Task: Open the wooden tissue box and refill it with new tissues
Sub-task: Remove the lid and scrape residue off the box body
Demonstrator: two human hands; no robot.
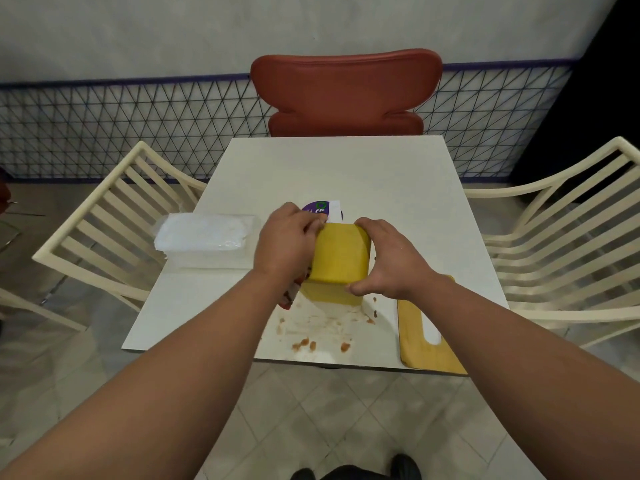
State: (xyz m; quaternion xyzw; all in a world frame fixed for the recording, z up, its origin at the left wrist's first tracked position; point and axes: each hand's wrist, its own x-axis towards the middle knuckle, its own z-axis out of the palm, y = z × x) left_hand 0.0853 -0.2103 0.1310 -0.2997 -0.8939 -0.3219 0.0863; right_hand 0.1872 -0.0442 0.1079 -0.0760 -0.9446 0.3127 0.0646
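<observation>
Counter, mid-near: we hold the wooden tissue box between both hands. Left hand pinches white tissue at its far-left edge; right hand grips its right side. Slotted lid lies near-right. New tissue pack sits left, nearer our left hand, long axis left-right.

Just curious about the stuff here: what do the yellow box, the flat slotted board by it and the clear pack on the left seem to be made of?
The yellow box looks like smooth, matt-finished wood. The flat slotted board shows faint grain and pale edges, so likely the same wood. The clear pack seems to be thin glossy plastic film over white tissues, going by its shine and wrinkles.
</observation>
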